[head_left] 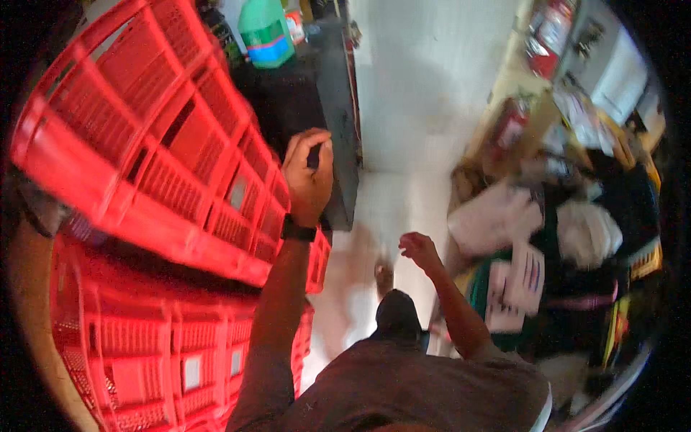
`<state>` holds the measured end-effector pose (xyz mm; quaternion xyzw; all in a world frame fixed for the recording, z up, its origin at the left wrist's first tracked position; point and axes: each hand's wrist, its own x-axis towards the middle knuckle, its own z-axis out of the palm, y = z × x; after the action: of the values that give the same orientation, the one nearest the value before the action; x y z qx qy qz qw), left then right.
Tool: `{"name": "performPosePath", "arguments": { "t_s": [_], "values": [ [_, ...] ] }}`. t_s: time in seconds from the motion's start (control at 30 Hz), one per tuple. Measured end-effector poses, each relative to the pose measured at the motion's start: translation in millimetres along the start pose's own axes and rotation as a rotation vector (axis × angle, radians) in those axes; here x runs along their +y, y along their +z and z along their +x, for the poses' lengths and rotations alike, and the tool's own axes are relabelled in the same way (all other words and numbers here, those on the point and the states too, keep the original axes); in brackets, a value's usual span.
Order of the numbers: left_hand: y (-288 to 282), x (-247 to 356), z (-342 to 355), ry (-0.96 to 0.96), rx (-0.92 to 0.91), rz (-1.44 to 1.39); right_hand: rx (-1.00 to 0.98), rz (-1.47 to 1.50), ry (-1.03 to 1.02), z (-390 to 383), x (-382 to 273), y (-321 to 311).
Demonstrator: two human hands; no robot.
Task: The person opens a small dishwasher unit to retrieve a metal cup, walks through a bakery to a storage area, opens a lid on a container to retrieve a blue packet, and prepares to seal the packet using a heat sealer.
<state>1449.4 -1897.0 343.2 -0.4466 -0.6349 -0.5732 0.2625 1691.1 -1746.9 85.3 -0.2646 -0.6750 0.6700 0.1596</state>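
Note:
My left hand [309, 173], with a dark band at its wrist, is raised beside the tilted upper red plastic crate [162, 137]. Its fingers curl round toward the thumb, leaving a small gap, and nothing shows in them. Whether its edge touches the crate I cannot tell. Over the pale floor hangs my right hand [419, 250], blurred, its fingers loosely bent. No object shows in it, and it is apart from the things around it.
Another red crate [137, 353] is below on the left. Ahead stands a dark cabinet [299, 101] bearing a green jug [265, 32]. A cluttered heap with papers [520, 284] and a crumpled white bag [589, 234] lines the right. Pale floor [396, 194] runs between.

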Motion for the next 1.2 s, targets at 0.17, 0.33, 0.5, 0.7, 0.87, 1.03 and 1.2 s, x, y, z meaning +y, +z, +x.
{"name": "performPosePath", "arguments": {
  "t_s": [0.17, 0.33, 0.5, 0.7, 0.87, 1.03, 1.2],
  "values": [
    [65.5, -101.4, 114.5, 0.196, 0.060, 0.397, 0.045, 0.049, -0.152, 268.8, -140.9, 9.0],
    [81.9, -158.3, 120.4, 0.278, -0.065, 0.702, 0.144, -0.079, -0.558, 473.9, -260.2, 28.0],
    [90.0, -155.2, 119.1, 0.195, -0.087, 0.795, 0.284, -0.249, -0.594, 626.1, -305.6, 34.4],
    [87.4, -162.8, 122.8, 0.281, -0.060, 0.717, 0.276, 0.014, -0.536, 680.3, -287.2, 19.9],
    [74.5, -166.3, 129.1, 0.255, -0.182, 0.616, 0.194, -0.002, -0.501, 557.6, -278.0, 33.4],
    [108.7, -129.8, 123.2, 0.087, 0.142, 0.346, 0.071, 0.157, -0.469, 317.1, -253.5, -46.0],
    [199.8, -64.0, 101.9, 0.005, -0.187, -0.471, 0.647, 0.489, -0.276, 92.8, -208.9, -190.0]
  ]
}}
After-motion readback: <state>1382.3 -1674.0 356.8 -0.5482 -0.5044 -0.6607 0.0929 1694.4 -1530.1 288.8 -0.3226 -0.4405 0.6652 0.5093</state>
